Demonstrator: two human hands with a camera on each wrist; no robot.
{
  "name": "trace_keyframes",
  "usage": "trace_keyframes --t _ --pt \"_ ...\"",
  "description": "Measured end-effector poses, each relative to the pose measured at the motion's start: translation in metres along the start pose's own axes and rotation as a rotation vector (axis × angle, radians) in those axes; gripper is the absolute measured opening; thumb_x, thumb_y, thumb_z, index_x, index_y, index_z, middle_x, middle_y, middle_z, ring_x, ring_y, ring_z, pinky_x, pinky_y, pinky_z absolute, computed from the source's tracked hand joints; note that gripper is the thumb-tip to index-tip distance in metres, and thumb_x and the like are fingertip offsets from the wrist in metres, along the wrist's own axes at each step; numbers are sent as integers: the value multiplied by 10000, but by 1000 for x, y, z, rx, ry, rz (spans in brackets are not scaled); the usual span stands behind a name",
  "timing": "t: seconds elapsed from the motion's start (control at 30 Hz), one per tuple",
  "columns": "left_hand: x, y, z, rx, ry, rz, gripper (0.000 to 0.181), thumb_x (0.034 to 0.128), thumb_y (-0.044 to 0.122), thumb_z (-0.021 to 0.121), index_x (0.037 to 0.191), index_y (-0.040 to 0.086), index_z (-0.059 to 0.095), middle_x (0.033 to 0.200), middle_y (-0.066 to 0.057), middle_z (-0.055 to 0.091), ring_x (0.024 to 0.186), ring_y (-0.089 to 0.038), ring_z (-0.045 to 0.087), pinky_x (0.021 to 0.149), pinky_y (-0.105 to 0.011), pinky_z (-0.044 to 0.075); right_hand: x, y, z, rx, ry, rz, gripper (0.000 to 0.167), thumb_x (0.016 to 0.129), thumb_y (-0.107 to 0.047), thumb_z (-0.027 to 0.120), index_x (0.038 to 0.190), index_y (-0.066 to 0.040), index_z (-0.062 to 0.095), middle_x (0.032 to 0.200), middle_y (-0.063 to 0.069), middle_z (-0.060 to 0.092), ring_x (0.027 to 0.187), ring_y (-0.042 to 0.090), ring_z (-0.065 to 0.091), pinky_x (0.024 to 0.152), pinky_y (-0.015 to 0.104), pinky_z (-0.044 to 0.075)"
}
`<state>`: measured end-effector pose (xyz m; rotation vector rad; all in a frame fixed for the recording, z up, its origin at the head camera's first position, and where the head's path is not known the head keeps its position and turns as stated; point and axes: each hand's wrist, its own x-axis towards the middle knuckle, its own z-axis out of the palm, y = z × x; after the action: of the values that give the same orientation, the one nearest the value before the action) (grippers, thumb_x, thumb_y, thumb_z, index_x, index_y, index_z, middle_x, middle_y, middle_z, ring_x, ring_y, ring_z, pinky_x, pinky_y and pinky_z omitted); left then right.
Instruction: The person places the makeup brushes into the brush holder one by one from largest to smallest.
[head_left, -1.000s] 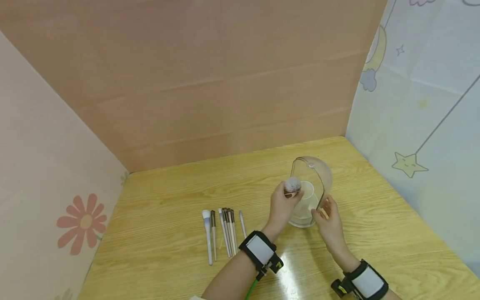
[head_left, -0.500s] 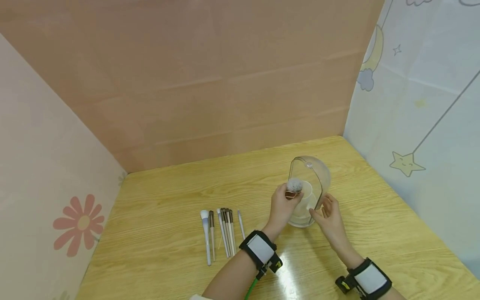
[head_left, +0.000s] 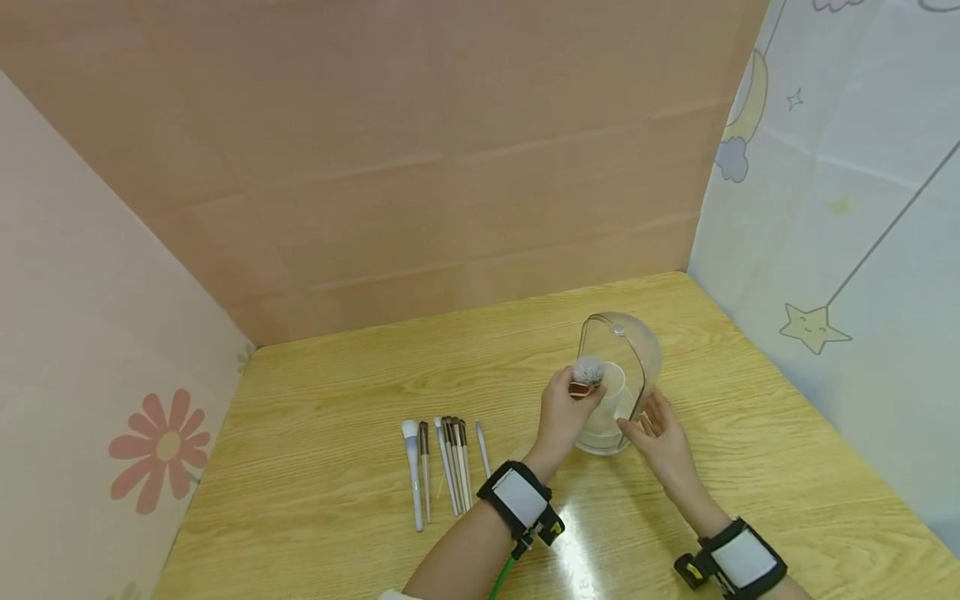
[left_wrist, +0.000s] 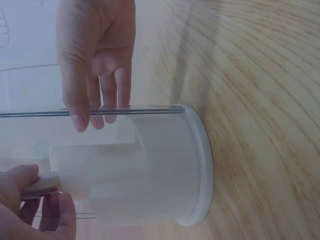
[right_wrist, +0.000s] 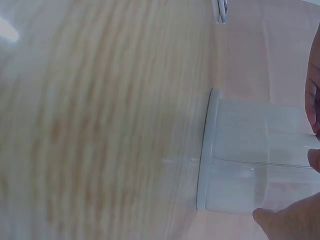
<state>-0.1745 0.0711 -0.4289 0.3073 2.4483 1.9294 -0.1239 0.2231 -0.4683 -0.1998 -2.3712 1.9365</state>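
A clear domed container point(head_left: 645, 346) with a whitish base and an inner cup point(head_left: 613, 380) stands at the right of the table. My left hand point(head_left: 562, 415) pinches a short brush with a fluffy grey-white head point(head_left: 588, 370) at the container's front opening. In the left wrist view the brush's metallic handle point(left_wrist: 42, 185) meets the rim of the inner cup point(left_wrist: 75, 162). My right hand point(head_left: 666, 446) holds the edge of the clear cover, thumb at the front and fingers behind; the left wrist view shows this hand point(left_wrist: 97, 55) too.
Left of my left forearm several makeup brushes lie side by side, among them a white one point(head_left: 414, 475) and dark-tipped ones point(head_left: 459, 467). A lone thin brush point(head_left: 482, 446) lies nearer the forearm. Fabric walls point(head_left: 450, 208) stand behind the table point(head_left: 337, 392) and on both sides.
Over the last second the brush in my left hand has shifted slightly and shows more of its coppery handle. My right wrist has moved a little to the right; the container looks unmoved.
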Motion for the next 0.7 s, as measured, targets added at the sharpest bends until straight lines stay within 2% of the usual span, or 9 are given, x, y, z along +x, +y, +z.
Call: trace_keyframes --t 0.17,0.47,0.6,0.7 --pt "0 -1 -1 16 5 -7 275 851 164 722 1071 20 642 1021 -100 637 890 -153 636 681 -144 518 1 4 3 -34 4 -48 835 920 -104 623 1514 20 51 1553 297 150 1439 455 153 1145 563 196" --pt "-1 -1 -4 32 7 -15 276 848 180 726 1063 28 643 1026 -90 638 877 -120 618 669 -145 512 3 8 6 -12 7 -60 841 910 -82 630 1511 19 50 1563 284 113 1448 458 103 1154 588 174" --pt "-3 -3 -9 36 -4 -21 290 846 158 722 1098 40 640 1042 -80 630 879 -103 595 696 -153 512 2 6 7 7 9 -55 840 906 -72 634 1508 23 55 1565 281 106 1454 450 79 1157 588 159" --pt "-4 -4 -17 25 -12 -23 320 845 104 705 1148 38 626 1067 -96 622 918 -149 602 750 -180 519 2 5 7 8 11 -61 832 903 -65 635 1500 29 64 1561 289 106 1453 457 63 1158 595 146"
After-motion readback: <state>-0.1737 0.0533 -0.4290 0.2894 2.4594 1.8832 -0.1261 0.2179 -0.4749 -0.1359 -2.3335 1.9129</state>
